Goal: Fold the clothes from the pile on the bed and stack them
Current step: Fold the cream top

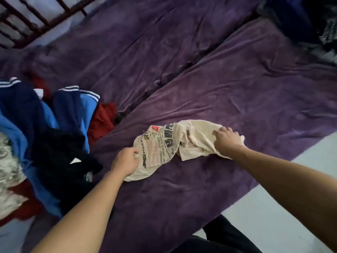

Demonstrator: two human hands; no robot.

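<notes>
The cream printed T-shirt [175,141] lies bunched on the purple blanket [237,84], its long axis running left to right between the hands. The left hand [125,161] pinches its near-left end. The right hand [228,141] lies on the right end; I cannot tell whether it grips.

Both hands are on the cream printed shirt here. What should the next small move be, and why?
Probably draw the hands apart to spread the cream shirt flat on the purple blanket. It lies bunched and twisted; the left hand pinches its left edge, the right hand lies on its right end, so it isn't ready to fold.
</notes>
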